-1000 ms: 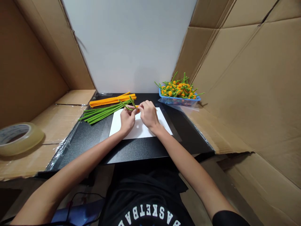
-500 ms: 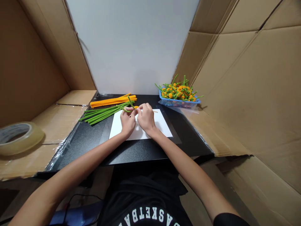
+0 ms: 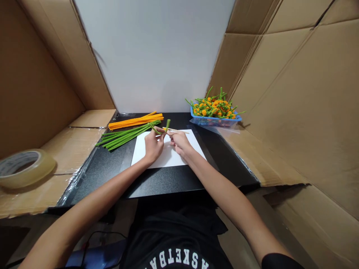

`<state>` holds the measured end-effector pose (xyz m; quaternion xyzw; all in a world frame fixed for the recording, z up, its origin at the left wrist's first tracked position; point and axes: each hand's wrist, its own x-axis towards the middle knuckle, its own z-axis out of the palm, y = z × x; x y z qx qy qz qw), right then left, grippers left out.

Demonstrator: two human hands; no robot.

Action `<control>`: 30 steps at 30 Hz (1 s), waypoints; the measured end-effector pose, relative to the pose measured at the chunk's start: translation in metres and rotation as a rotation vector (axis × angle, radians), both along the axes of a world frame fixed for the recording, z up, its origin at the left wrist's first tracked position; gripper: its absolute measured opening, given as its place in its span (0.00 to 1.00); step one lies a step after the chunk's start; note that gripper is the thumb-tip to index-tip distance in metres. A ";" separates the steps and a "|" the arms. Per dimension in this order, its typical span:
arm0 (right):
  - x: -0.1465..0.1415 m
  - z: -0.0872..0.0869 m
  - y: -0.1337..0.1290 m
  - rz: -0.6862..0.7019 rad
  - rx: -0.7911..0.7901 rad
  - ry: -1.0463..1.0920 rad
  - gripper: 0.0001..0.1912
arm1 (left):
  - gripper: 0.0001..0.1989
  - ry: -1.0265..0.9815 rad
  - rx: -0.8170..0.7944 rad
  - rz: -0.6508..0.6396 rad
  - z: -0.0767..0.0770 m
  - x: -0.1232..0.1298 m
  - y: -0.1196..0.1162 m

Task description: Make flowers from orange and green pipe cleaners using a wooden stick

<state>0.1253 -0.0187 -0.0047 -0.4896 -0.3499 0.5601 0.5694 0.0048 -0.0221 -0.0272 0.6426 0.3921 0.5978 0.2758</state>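
Over the sheet of white paper [image 3: 171,158] my two hands meet at the fingertips. My left hand [image 3: 154,145] pinches a small piece made of green pipe cleaner [image 3: 167,125] with a bit of orange in it; green ends stick out above the fingers. My right hand [image 3: 179,142] has its thumb and forefinger closed at the same piece, the other fingers curled. Just behind the right fingers is a thin pale wooden stick [image 3: 181,131]; whether the hand touches it I cannot tell. The fingers hide most of the orange part.
Green pipe cleaners [image 3: 123,138] and orange pipe cleaners [image 3: 134,121] lie in bundles at the left. A blue basket [image 3: 215,121] of orange-and-green pieces stands at the back right. A roll of clear tape [image 3: 42,170] sits on cardboard at far left. Cardboard walls flank the black tabletop [image 3: 165,183].
My right hand has turned and lowered slightly, with its knuckles now flatter. The green end has shifted right and stands more upright. More of the wooden stick shows.
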 end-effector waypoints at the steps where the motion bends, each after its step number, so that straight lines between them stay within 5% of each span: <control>1: 0.001 -0.001 0.000 -0.060 0.070 -0.071 0.09 | 0.10 0.033 -0.001 -0.021 0.002 -0.003 0.002; 15: 0.018 0.001 0.008 -0.003 0.377 -0.571 0.05 | 0.16 0.059 0.028 -0.143 0.005 -0.014 0.015; 20: 0.018 0.006 0.002 -0.101 0.415 -0.798 0.06 | 0.15 -0.001 0.052 -0.144 0.009 -0.015 0.014; 30: 0.020 0.008 0.002 -0.064 0.411 -0.769 0.06 | 0.18 -0.137 -0.041 -0.249 0.002 -0.014 0.019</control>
